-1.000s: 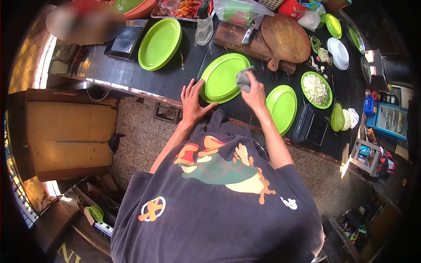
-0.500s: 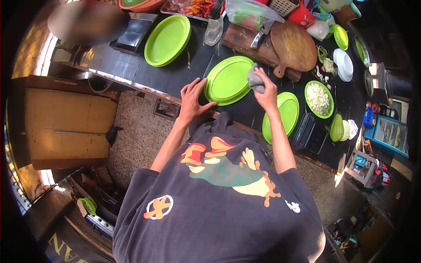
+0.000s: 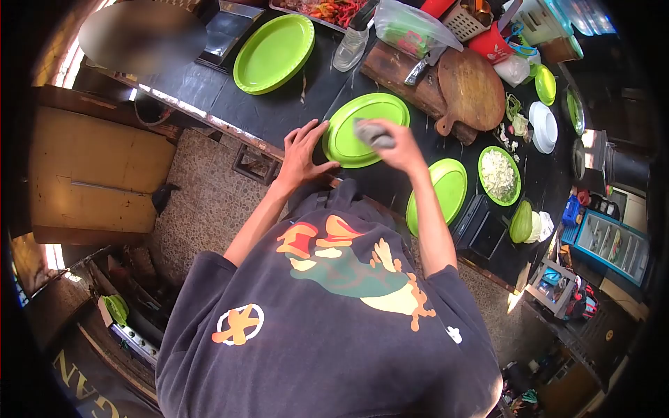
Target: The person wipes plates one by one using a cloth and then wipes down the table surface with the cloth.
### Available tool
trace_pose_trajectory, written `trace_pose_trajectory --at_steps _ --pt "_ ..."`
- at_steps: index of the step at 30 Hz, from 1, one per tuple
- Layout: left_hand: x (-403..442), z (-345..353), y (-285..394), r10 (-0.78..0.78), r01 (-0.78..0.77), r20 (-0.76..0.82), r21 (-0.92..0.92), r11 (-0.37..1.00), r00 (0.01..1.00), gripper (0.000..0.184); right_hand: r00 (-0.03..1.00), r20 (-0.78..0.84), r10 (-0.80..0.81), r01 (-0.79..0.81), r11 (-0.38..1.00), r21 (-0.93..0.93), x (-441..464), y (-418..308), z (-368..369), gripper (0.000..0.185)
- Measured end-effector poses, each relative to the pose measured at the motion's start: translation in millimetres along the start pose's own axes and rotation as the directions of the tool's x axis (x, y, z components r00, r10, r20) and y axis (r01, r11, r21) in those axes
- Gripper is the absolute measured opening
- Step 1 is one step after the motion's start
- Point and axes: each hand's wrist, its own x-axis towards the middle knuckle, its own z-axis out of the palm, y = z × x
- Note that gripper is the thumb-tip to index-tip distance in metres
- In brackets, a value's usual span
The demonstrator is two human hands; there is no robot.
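Note:
A green oval plate (image 3: 348, 143) lies upside down or flat on the dark table, just in front of me; which side faces up is hard to tell. My left hand (image 3: 304, 155) rests with spread fingers at the plate's left edge. A grey cloth (image 3: 374, 134) is bunched in my right hand (image 3: 401, 148), over the plate's upper right part, slightly blurred. To the right, partly behind my right forearm, lies another green oval plate (image 3: 446, 187). Further left is a larger green plate (image 3: 274, 53).
Behind are a round wooden board (image 3: 472, 90), a knife (image 3: 419, 70) on a wooden block (image 3: 396, 75) and a clear bottle (image 3: 350, 49). To the right stand a plate of chopped white food (image 3: 499, 175), a green vegetable (image 3: 520, 221) and a black tray (image 3: 481, 228).
My right hand moved with the cloth from the plate's right rim leftward onto its surface. My left hand stays at the left edge. The camera view has shifted and turned somewhat.

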Motion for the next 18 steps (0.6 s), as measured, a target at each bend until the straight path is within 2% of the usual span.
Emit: trace_pose_trajectory --at_steps 1,3,5,7,9,10,11,13,15,17,18 --pt "-1.6 -0.7 0.3 0.004 -0.004 0.004 -0.026 1.000 1.000 0.103 0.994 -0.109 0.009 -0.010 1.000 -0.009 3.3 -2.9 -12.3 0.050" --pt "-5.8 -0.9 0.8 -0.001 0.001 0.011 -0.052 0.999 1.000 0.104 0.947 -0.321 0.024 -0.075 0.987 -0.145 10.8 7.7 -29.8 0.046" --pt "-5.4 0.8 1.1 -0.017 0.018 0.019 -0.039 0.999 1.000 0.106 0.906 -0.420 -0.059 -0.064 0.960 -0.272 23.7 30.2 -34.4 0.047" --pt "-2.5 2.5 0.8 -0.021 0.022 0.023 -0.028 0.999 1.000 0.107 0.928 -0.373 -0.028 -0.059 0.974 -0.220 28.0 42.2 -24.5 0.049" --pt "-3.8 2.4 1.3 -0.041 0.041 0.027 -0.012 0.999 0.999 0.108 0.933 -0.334 -0.135 -0.013 0.914 -0.407 29.0 31.0 0.8 0.053" --pt "-3.1 2.3 2.2 -0.056 0.056 0.024 -0.018 0.998 0.998 0.108 0.946 -0.259 -0.196 0.087 0.921 -0.379 30.8 32.5 14.2 0.053" --pt "-3.1 1.7 2.4 -0.070 0.071 0.023 -0.024 0.997 0.997 0.109 0.959 -0.212 -0.188 0.118 0.944 -0.307 30.0 26.9 30.2 0.054" --pt "-3.6 1.3 1.8 -0.073 0.074 0.026 -0.038 0.997 0.997 0.108 0.968 -0.105 -0.228 0.187 0.933 -0.307 25.7 6.4 56.6 0.051" --pt "-4.4 4.2 -3.0 -0.072 0.073 0.029 -0.055 0.996 0.997 0.108 0.974 0.018 -0.227 0.225 0.946 -0.234 17.2 -5.7 72.6 0.052" --pt "-2.5 5.1 -7.9 -0.055 0.058 0.045 -0.055 0.997 0.997 0.107 0.969 0.041 -0.242 0.245 0.941 -0.233 3.3 -12.6 75.5 0.053" --pt "-3.2 7.0 -4.5 -0.070 0.071 0.015 -0.087 0.994 0.997 0.105 0.971 0.113 -0.211 0.232 0.949 -0.214 -5.8 -14.9 75.7 0.053"
